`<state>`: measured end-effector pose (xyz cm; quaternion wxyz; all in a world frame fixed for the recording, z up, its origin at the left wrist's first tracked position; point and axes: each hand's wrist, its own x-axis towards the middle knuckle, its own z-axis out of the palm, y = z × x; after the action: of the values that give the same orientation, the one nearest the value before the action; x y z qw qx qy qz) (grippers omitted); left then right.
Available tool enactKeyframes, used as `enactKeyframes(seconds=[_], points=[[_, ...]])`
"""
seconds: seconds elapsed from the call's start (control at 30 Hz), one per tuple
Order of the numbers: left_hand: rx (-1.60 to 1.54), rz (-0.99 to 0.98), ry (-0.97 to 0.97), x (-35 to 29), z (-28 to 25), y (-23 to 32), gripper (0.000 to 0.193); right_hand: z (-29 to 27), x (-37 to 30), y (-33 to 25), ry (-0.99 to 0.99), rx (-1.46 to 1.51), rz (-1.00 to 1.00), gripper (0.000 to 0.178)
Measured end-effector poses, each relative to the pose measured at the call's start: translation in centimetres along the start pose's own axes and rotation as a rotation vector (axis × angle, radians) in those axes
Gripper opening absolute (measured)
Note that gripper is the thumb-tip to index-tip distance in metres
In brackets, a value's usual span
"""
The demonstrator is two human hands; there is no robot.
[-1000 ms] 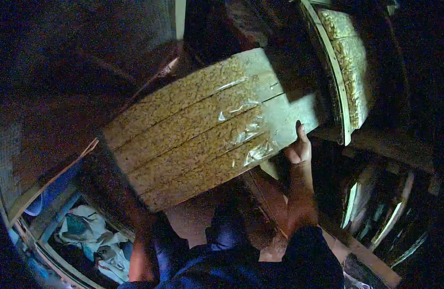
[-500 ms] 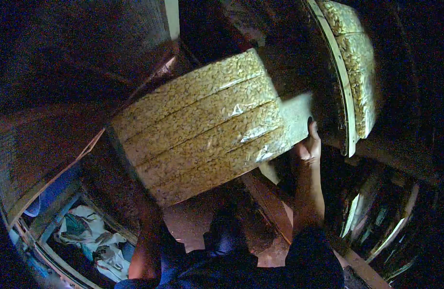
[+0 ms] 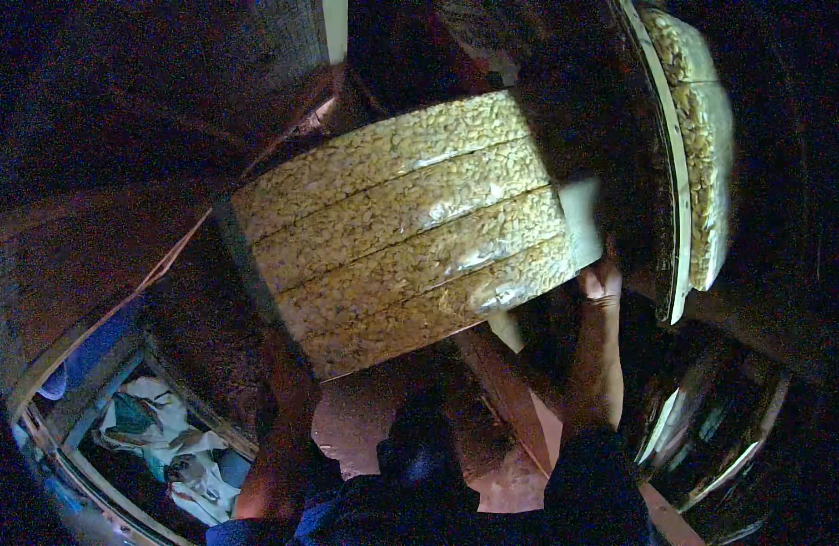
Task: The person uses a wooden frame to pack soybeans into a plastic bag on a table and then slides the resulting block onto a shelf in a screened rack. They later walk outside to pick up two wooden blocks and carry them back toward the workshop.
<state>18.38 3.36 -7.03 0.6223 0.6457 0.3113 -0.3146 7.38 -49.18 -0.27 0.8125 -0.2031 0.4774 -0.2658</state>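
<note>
Across the middle lies a pale board (image 3: 583,223), tilted with its right end higher. Several long packs of pale beans in clear plastic, which look like tempeh (image 3: 401,237), sit side by side on it. My right hand (image 3: 603,280) is closed on the board's bare right end, its fingers partly hidden beneath. From the lower left my left forearm reaches to the board's left end. My left hand (image 3: 287,364) holds it there in deep shadow, and its fingers cannot be made out.
At the far right, more bean packs (image 3: 701,155) rest on another wood-edged board (image 3: 669,136). A wooden beam (image 3: 501,382) slants below my load. Pale crumpled sheets (image 3: 178,446) lie in a frame at lower left, near a blue object (image 3: 92,359). Wood pieces (image 3: 710,437) stand at lower right.
The loaded board and both hands have shifted slightly right in the picture. The far-right board and packs also sit farther right and lower. My right thumb shows less on the board's end.
</note>
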Motion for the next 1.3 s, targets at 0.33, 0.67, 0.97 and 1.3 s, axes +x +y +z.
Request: enactKeyframes(seconds=[0.33, 0.67, 0.97, 1.3], points=[[0.006, -0.019, -0.052, -0.1, 1.4, 0.8, 0.058, -1.5, -3.1, 3.4, -0.279, -0.223, -0.166, 0.061], [0.042, -0.056, -0.132, 0.0, 3.5, -0.1, 0.059, 3.4, -16.5, 19.9, -0.08, -0.151, 0.102, 0.069], [0.046, -0.038, -0.195, 1.4, 6.9, 0.3, 0.061, 1.8, -16.9, 21.3, -0.069, -0.148, 0.136, 0.067], [-0.041, 0.07, -0.116, 4.9, 10.0, 7.8, 0.063, 1.3, -17.3, 22.2, -0.037, -0.147, 0.163, 0.064]])
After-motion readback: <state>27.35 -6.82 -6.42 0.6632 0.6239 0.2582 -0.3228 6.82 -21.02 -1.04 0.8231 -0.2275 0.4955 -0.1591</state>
